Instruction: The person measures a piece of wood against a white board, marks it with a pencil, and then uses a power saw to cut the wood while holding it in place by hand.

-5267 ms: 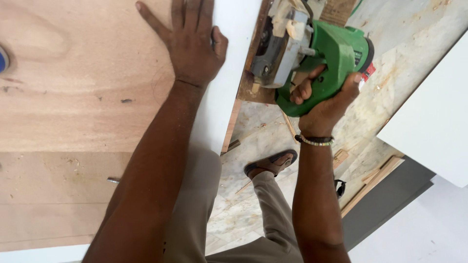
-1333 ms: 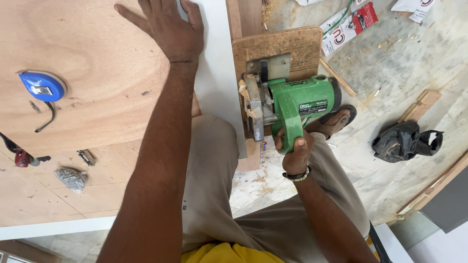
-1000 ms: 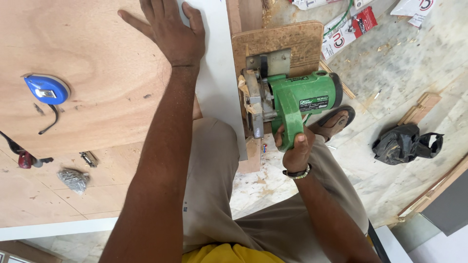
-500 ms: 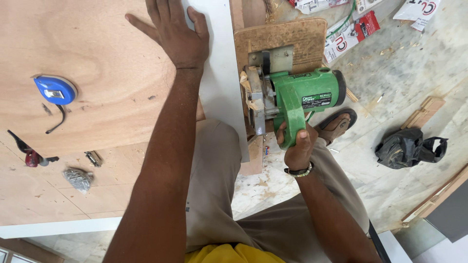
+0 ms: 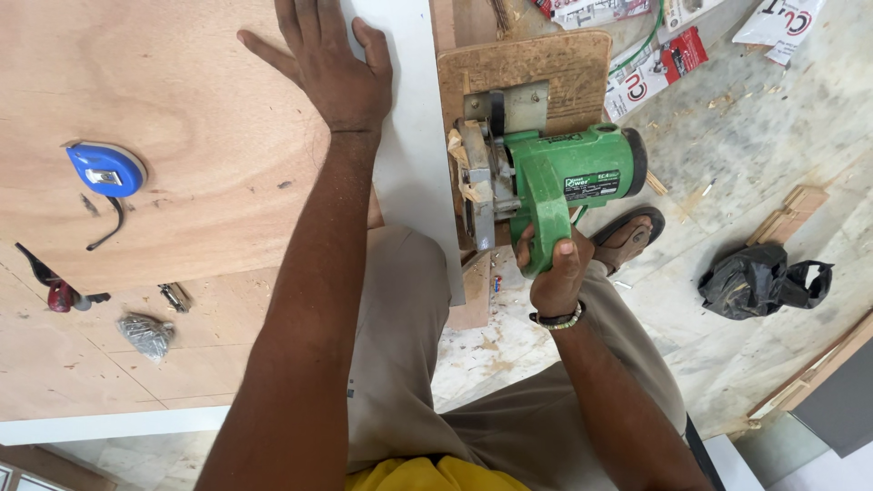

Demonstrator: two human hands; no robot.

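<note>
Two hands at work: my right hand (image 5: 556, 273) is clenched on the green circular saw (image 5: 546, 186) at 1 o'clock, my left hand (image 5: 332, 68) flat, released, on the white board (image 5: 409, 155). I judge the cut nearly through.

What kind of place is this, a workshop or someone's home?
Most likely a carpentry workshop or a fit-out site. The right hand grips a green circular saw, the left hand lies flat on a plywood sheet, and sawdust and offcuts litter the floor.

Dusty stone floor (image 5: 782, 136) (sawdust-strewn), black bag (image 5: 759, 280), scattered paper packaging (image 5: 650, 77)
</note>
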